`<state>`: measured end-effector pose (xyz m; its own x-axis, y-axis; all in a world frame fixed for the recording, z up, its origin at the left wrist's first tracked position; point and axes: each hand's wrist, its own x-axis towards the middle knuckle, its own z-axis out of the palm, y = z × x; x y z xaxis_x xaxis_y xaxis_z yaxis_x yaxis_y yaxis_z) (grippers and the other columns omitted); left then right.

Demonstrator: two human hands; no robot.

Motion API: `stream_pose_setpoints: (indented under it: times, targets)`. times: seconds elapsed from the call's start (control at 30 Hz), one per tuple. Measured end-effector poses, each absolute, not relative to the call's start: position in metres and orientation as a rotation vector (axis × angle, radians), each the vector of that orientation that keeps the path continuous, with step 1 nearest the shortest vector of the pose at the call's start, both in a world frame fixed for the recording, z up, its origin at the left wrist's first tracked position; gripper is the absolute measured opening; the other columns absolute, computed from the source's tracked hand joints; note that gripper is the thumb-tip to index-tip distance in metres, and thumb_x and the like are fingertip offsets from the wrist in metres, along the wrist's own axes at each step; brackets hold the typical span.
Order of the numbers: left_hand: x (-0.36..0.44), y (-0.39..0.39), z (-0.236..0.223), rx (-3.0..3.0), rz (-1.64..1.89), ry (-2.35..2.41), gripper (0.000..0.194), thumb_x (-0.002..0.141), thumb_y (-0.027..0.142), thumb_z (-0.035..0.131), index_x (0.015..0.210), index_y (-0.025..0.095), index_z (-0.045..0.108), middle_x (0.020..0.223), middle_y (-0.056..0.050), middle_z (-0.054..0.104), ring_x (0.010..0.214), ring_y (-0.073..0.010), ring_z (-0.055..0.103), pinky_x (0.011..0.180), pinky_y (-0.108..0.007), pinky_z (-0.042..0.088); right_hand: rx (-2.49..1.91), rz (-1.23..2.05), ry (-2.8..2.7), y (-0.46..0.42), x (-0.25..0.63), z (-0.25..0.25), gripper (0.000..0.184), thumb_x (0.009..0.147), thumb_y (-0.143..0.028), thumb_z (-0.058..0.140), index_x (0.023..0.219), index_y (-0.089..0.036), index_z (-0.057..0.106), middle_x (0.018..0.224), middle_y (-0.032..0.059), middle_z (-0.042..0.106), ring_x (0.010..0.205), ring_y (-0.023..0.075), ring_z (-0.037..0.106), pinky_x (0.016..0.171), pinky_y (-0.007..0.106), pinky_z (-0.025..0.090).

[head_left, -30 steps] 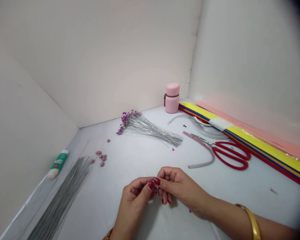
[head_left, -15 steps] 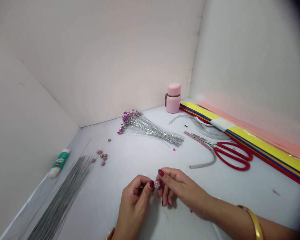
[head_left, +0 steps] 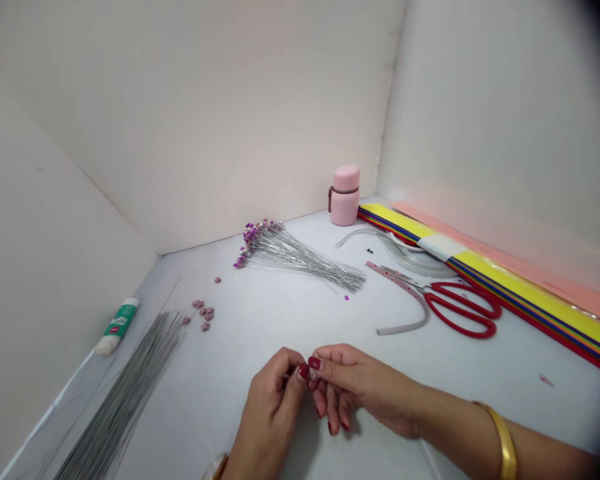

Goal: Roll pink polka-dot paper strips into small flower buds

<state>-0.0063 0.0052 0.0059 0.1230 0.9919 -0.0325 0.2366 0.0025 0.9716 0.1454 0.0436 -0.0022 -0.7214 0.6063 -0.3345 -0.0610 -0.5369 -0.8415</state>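
Near the front middle of the table, my left hand [head_left: 276,399] pinches a tiny folded paper star [head_left: 313,376] between thumb and index finger. It is pale with red marks, and fingertips cover most of it. From the other side, my right hand [head_left: 356,380] closes thumb and index finger on the same piece, while its other fingers curl loosely below. Several small pink paper stars [head_left: 205,312] lie to the left beyond my hands. Paper strips, one of them a speckled pink strip [head_left: 395,275], curve across the table at right.
Red-handled scissors [head_left: 460,310] lie at right beside stacked coloured paper [head_left: 530,287]. A bundle of wire stems [head_left: 305,257] with purple tips is at the back, near a pink flask [head_left: 345,195]. Bare grey wires [head_left: 125,393] and a green glue stick [head_left: 119,325] are at left.
My right thumb and index finger have come in against my left fingertips and now cover more of the paper star. The right hand's lower fingers have dropped slightly.
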Motion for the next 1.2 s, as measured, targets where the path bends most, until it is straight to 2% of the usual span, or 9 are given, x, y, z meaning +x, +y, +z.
stream_pose_setpoints:
  times: [0.13, 0.23, 0.37, 0.57, 0.8, 0.87, 0.97, 1.03, 1.2]
  targets:
    - [-0.001, 0.009, 0.004, 0.987, 0.882, 0.946, 0.023, 0.087, 0.028, 0.033, 0.070, 0.018, 0.045, 0.053, -0.002, 0.057, 0.052, -0.0151, 0.054, 0.054, -0.025, 0.034, -0.820, 2.411, -1.176, 0.044, 0.146, 0.000, 0.034, 0.080, -0.043, 0.044, 0.069, -0.012, 0.052, 0.054, -0.0007, 0.055, 0.039, 0.0047, 0.052, 0.036, 0.012, 0.032]
    - [0.000, 0.009, 0.001, 0.926, 0.863, 0.917, 0.024, 0.088, 0.028, 0.031, 0.070, 0.018, 0.042, 0.055, -0.004, 0.058, 0.052, -0.0148, 0.054, 0.053, -0.025, 0.033, -0.824, 2.407, -1.206, 0.044, 0.146, 0.000, 0.034, 0.080, -0.043, 0.044, 0.068, -0.012, 0.052, 0.054, -0.0006, 0.055, 0.038, 0.0041, 0.051, 0.034, 0.012, 0.030]
    - [-0.001, 0.006, -0.002, 1.162, 0.873, 1.134, 0.023, 0.088, 0.032, 0.030, 0.072, 0.020, 0.041, 0.055, -0.001, 0.054, 0.052, -0.0143, 0.051, 0.054, -0.025, 0.034, -0.863, 2.280, -1.267, 0.043, 0.144, -0.003, 0.029, 0.081, -0.042, 0.044, 0.072, -0.015, 0.048, 0.056, -0.0018, 0.056, 0.040, 0.0050, 0.052, 0.036, 0.012, 0.031]
    - [-0.004, 0.002, -0.001, 1.619, 0.902, 1.537, 0.021, 0.084, 0.032, 0.039, 0.068, 0.019, 0.045, 0.060, -0.001, 0.051, 0.058, -0.0156, 0.046, 0.057, -0.026, 0.032, -0.826, 2.350, -1.256, 0.043, 0.145, -0.004, 0.035, 0.081, -0.048, 0.042, 0.077, -0.013, 0.050, 0.060, 0.0008, 0.057, 0.044, 0.0068, 0.055, 0.037, 0.013, 0.034]
    - [0.003, 0.007, -0.002, 1.011, 0.922, 0.988, 0.026, 0.088, 0.033, 0.030, 0.068, 0.019, 0.038, 0.052, 0.001, 0.050, 0.050, -0.0136, 0.052, 0.051, -0.024, 0.036, -0.795, 2.349, -1.216, 0.043, 0.145, -0.005, 0.034, 0.079, -0.046, 0.047, 0.074, -0.013, 0.052, 0.056, -0.0009, 0.055, 0.041, 0.0054, 0.052, 0.038, 0.013, 0.033]
    - [0.002, 0.008, -0.004, 0.975, 0.998, 1.003, 0.023, 0.087, 0.031, 0.035, 0.070, 0.018, 0.042, 0.054, 0.002, 0.051, 0.051, -0.0124, 0.053, 0.052, -0.023, 0.037, -0.814, 2.320, -1.208, 0.043, 0.144, -0.005, 0.033, 0.079, -0.044, 0.048, 0.074, -0.012, 0.054, 0.057, -0.0008, 0.055, 0.042, 0.0053, 0.053, 0.038, 0.013, 0.033]
    - [-0.003, 0.006, -0.005, 1.087, 1.180, 1.173, 0.009, 0.081, 0.027, 0.049, 0.082, 0.018, 0.051, 0.071, -0.001, 0.056, 0.063, -0.0125, 0.055, 0.060, -0.023, 0.042, -0.842, 2.236, -1.171, 0.044, 0.144, -0.003, 0.032, 0.078, -0.043, 0.050, 0.072, -0.012, 0.054, 0.059, -0.0006, 0.056, 0.043, 0.0047, 0.053, 0.039, 0.013, 0.033]
    - [-0.006, 0.005, -0.004, 1.273, 1.233, 1.282, 0.012, 0.075, 0.021, 0.058, 0.087, 0.019, 0.057, 0.083, -0.004, 0.059, 0.075, -0.0153, 0.056, 0.068, -0.025, 0.043, -0.839, 2.205, -1.157, 0.044, 0.144, -0.001, 0.033, 0.077, -0.044, 0.050, 0.071, -0.012, 0.054, 0.060, -0.0005, 0.056, 0.043, 0.0046, 0.052, 0.040, 0.014, 0.033]
    - [-0.008, 0.004, -0.002, 1.443, 1.205, 1.346, 0.010, 0.073, 0.018, 0.059, 0.078, 0.018, 0.067, 0.080, -0.007, 0.065, 0.075, -0.0179, 0.059, 0.070, -0.026, 0.045, -0.873, 2.144, -1.246, 0.045, 0.146, -0.002, 0.036, 0.077, -0.047, 0.049, 0.071, -0.012, 0.055, 0.062, 0.0005, 0.057, 0.045, 0.0063, 0.053, 0.040, 0.015, 0.033]
